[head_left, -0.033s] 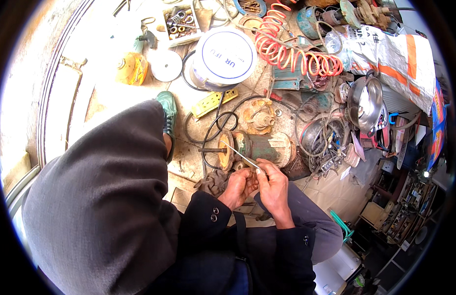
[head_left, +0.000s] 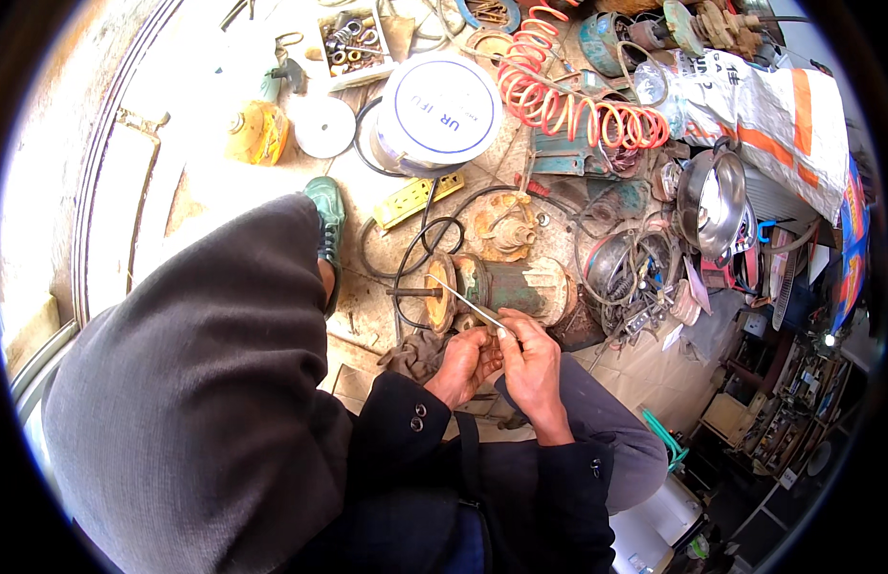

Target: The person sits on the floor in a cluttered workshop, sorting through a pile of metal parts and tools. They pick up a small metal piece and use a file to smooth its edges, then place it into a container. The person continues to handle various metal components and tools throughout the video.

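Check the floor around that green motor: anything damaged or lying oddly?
The green motor lies on its side with its rusty end cover off, lying apart on the floor just beyond it. Both hands, left and right, pinch a thin metal rod beside it. No spill shows.

The left hand [head_left: 466, 364] and right hand [head_left: 530, 359] cover whatever small part they pinch. The thin metal rod [head_left: 466, 302] ends hidden inside the right hand's grip.
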{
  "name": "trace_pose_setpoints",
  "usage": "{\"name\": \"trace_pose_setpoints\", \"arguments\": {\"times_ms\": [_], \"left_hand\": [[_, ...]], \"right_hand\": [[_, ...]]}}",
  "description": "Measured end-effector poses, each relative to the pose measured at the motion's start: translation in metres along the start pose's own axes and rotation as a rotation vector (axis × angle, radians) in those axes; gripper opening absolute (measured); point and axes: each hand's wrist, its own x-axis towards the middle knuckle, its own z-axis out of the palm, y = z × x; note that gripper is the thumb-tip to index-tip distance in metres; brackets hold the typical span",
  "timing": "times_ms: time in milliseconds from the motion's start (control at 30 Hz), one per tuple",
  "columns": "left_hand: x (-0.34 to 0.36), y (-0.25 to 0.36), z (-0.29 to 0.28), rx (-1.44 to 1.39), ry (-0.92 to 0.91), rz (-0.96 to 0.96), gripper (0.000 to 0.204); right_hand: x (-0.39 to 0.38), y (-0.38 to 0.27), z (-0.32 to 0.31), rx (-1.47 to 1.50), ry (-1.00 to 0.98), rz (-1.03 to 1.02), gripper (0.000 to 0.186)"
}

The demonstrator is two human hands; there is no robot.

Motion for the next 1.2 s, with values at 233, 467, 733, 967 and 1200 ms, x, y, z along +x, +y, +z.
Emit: {"name": "trace_pose_setpoints", "arguments": {"times_ms": [233,467,733,967,1200], "left_hand": [[0.000,0.002,-0.002,0.104,0.057,0.025,0.016],[0.000,0.006,-0.005,0.253,0.092,0.138,0.017],[0.006,-0.002,-0.005,0.761,0.410,0.557,0.023],[-0.020,0.026,0.016,1.097,0.516,0.740,0.036],[-0.018,0.032,0.012,1.165,0.366,0.751,0.058]], "right_hand": [[0.006,-0.010,0.001,-0.013,-0.025,-0.033,0.018],[0.014,-0.007,0.008,-0.013,-0.031,-0.048,0.019],[0.020,-0.014,0.009,-0.025,-0.057,-0.038,0.021],[0.025,-0.016,0.010,-0.068,-0.057,-0.106,0.019],[0.023,-0.014,0.008,-0.074,-0.030,-0.108,0.020]]}}
